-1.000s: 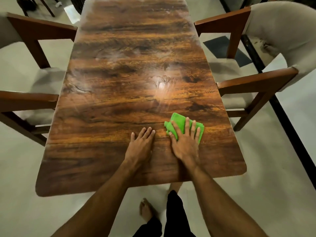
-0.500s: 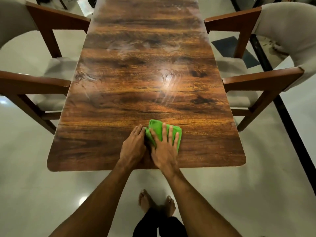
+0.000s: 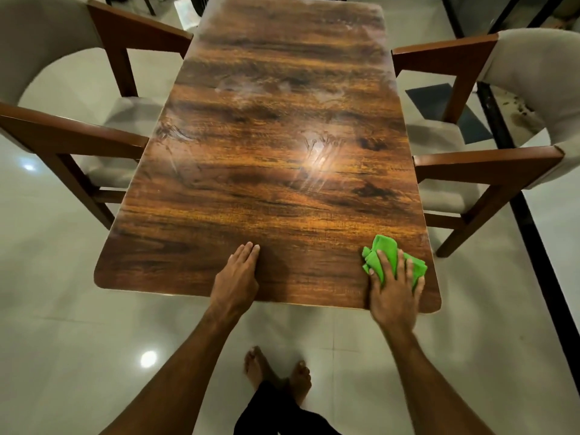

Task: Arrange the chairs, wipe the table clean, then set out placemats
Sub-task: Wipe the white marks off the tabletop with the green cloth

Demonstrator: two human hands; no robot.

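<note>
A long wooden table [image 3: 282, 189] with glossy dark grain stretches away from me. My right hand [image 3: 394, 290] presses a crumpled green cloth [image 3: 384, 251] flat against the table's near right corner, fingers spread and straight over it. My left hand [image 3: 237, 274] rests flat on the table near the front edge, fingers together, holding nothing. One armchair with wooden arms and a pale cushion stands on the left [image 3: 75, 133]. Another armchair stands on the right [image 3: 489, 158]. Both are drawn up to the table's long sides.
Streaks and a bright light reflection [image 3: 317, 152] show mid-table. The floor is glossy pale tile [image 3: 78, 340], with a dark strip [image 3: 533, 246] running along the right. My bare feet [image 3: 276, 372] stand just before the table's near edge.
My right hand has slid the green cloth rightwards from beside the left hand to the near right corner. The left hand has stayed flat near the front edge.
</note>
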